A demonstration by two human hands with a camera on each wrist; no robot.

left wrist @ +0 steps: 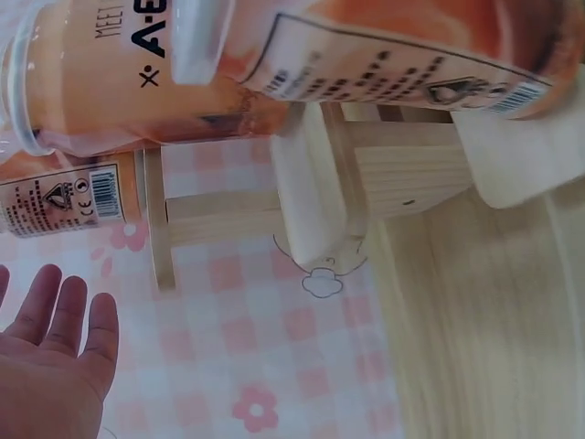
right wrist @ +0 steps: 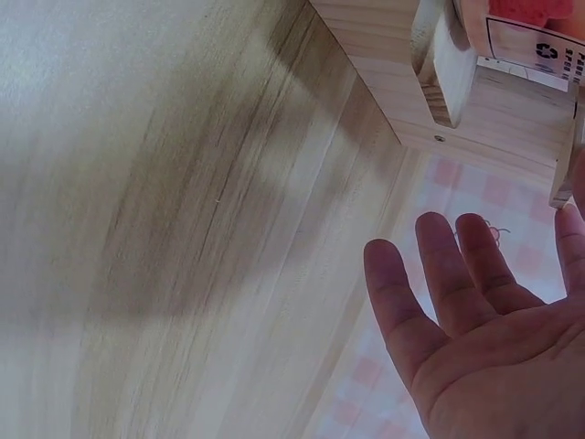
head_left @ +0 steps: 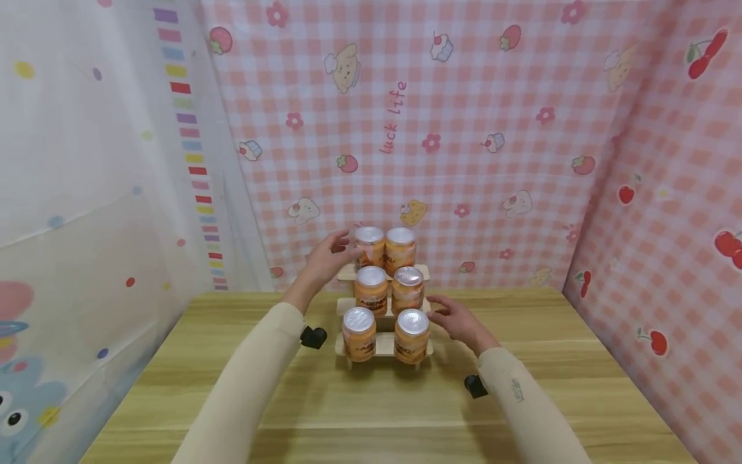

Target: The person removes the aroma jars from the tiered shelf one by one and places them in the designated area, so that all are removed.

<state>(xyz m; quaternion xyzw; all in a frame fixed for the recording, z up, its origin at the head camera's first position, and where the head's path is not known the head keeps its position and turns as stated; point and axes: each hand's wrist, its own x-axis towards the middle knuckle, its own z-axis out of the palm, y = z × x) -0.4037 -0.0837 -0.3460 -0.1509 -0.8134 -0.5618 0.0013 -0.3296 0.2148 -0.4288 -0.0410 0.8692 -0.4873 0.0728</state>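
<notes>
A three-tier wooden rack [head_left: 385, 345] carries two orange cans with silvery lids on each tier. Beside the top-left can [head_left: 370, 254] is my left hand [head_left: 328, 260]; its fingers [left wrist: 69, 315] are loosely extended, apart from the can in the left wrist view, and the thumb is not clearly seen. My right hand [head_left: 459, 320] is at the rack's right side, near the middle-right can [head_left: 408, 296]. In the right wrist view, its fingers [right wrist: 448, 274] are spread and hold nothing; one fingertip is close to a shelf edge [right wrist: 565, 174], contact unclear.
The rack stands on a wood-grain table [head_left: 371, 412]. Behind it hangs a pink checked cloth [head_left: 475, 174], with a similar cloth [head_left: 684, 212] on the right and a white patterned sheet [head_left: 104, 180] on the left. A black camera piece is at each wrist.
</notes>
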